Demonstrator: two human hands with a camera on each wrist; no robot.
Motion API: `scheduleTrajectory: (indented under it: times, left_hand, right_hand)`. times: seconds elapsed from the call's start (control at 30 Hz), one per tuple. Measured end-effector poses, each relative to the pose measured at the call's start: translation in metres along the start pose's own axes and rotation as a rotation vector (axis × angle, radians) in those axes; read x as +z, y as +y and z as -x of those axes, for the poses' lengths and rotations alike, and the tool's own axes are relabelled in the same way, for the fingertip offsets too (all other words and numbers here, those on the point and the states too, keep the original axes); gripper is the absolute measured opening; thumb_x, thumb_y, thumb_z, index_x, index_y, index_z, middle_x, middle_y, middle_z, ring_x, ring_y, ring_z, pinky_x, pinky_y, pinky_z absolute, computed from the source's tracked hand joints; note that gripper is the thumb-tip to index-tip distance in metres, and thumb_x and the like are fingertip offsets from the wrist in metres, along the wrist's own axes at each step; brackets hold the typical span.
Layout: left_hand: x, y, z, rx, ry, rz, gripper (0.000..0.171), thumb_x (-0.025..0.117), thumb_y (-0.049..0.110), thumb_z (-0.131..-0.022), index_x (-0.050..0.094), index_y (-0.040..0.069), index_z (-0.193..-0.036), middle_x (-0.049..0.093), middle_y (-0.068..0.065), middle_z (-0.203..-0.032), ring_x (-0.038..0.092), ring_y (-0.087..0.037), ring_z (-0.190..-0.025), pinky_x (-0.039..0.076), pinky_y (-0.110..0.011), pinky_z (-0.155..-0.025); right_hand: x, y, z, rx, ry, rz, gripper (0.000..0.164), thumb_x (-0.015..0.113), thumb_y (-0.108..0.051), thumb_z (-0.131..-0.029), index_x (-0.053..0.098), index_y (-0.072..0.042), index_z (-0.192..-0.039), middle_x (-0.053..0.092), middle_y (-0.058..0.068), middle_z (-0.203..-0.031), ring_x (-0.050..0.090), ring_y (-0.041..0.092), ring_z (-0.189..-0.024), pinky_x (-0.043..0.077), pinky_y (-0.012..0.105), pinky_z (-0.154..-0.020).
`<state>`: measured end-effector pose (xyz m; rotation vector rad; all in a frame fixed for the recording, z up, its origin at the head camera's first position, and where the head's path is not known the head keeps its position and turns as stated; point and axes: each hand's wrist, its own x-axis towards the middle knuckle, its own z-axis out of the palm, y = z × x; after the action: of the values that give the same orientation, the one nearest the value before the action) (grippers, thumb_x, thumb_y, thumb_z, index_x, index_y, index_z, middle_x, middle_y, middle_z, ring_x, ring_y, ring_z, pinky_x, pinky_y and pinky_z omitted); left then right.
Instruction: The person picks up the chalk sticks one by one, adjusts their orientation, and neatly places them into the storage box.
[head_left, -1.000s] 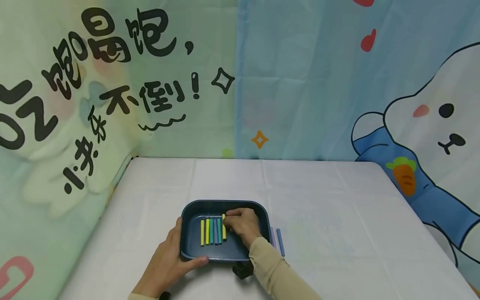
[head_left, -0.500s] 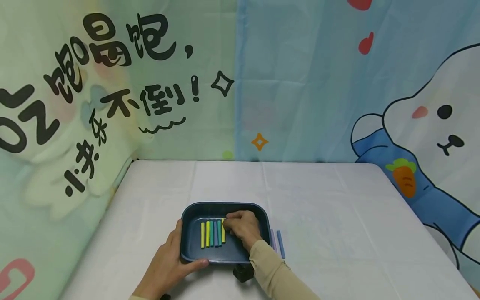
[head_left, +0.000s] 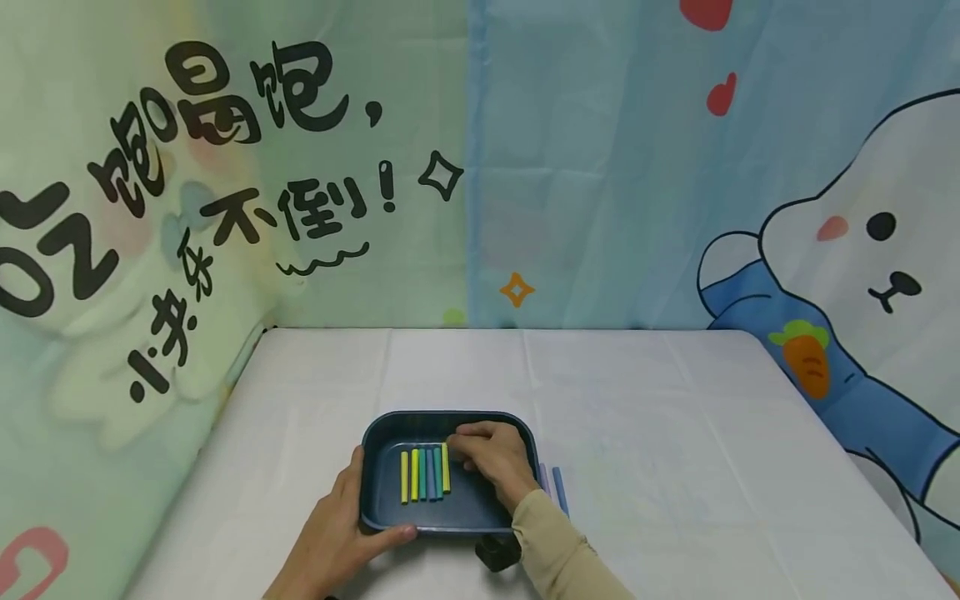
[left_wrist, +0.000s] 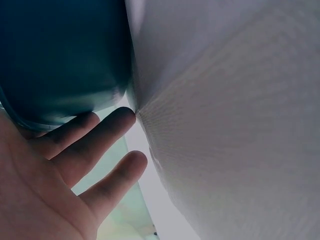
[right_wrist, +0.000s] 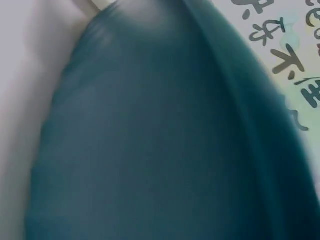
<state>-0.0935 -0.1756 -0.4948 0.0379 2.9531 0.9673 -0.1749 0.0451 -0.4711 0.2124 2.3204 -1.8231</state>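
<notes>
My left hand (head_left: 341, 521) holds the near left corner of a dark blue tray (head_left: 491, 518), thumb on the front rim and fingers along the left side. The left wrist view shows several spread fingers (left_wrist: 95, 145) against the tray wall. Inside the tray, several slim chalk-like sticks lie side by side, yellow, teal and blue. My right hand (head_left: 497, 457) is over the tray's right half, fingertips beside the upper end of the rightmost yellow stick (head_left: 446, 468). That stick shows along its whole length. The blurred right wrist view shows the tray (right_wrist: 145, 130) but no hand.
A blue stick (head_left: 560, 492) and a pale purple stick (head_left: 545, 479) lie on the white tablecloth (head_left: 675, 467) just right of the tray. A black block (head_left: 498, 552) sits by the right sleeve. Printed cloth walls (head_left: 585, 167) stand behind and to the left.
The rightmost yellow stick has come slightly nearer the front, level with its row. My right hand has shifted a little right and away from it. The head view has tilted slightly up.
</notes>
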Motion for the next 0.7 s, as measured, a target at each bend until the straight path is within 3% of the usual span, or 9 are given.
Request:
scheduleTrajectory:
  times: [0.23,0.47,0.7]
  left_hand:
    - [-0.001,0.002,0.001,-0.022,-0.010,-0.008,0.135,0.071,0.081,-0.070,0.012,0.003,-0.162,0.039,-0.023,-0.155,0.053,-0.040,-0.129,0.046,-0.055,-0.102]
    - [-0.001,0.002,0.000,-0.028,-0.021,-0.016,0.135,0.071,0.081,-0.070,0.011,0.003,-0.162,0.039,-0.023,-0.155,0.053,-0.040,-0.128,0.046,-0.056,-0.102]
    - [0.000,0.003,0.002,-0.036,-0.014,-0.012,0.133,0.071,0.081,-0.070,0.012,0.004,-0.162,0.040,-0.022,-0.155,0.054,-0.038,-0.127,0.046,-0.056,-0.102]
  right_hand:
    - [-0.015,0.001,0.003,-0.024,-0.058,-0.007,0.037,0.077,-0.019,-0.089,0.071,0.003,-0.118,0.074,0.009,-0.094,0.069,0.021,-0.082,0.058,0.035,-0.075]
    - [-0.019,-0.003,0.003,-0.021,-0.047,-0.053,0.038,0.078,-0.020,-0.088,0.071,0.001,-0.118,0.075,0.007,-0.094,0.069,0.020,-0.080,0.057,0.033,-0.074]
    - [-0.033,-0.008,0.005,-0.026,-0.082,-0.083,0.040,0.077,-0.022,-0.090,0.070,0.001,-0.122,0.074,0.011,-0.097,0.069,0.024,-0.085,0.057,0.041,-0.081]
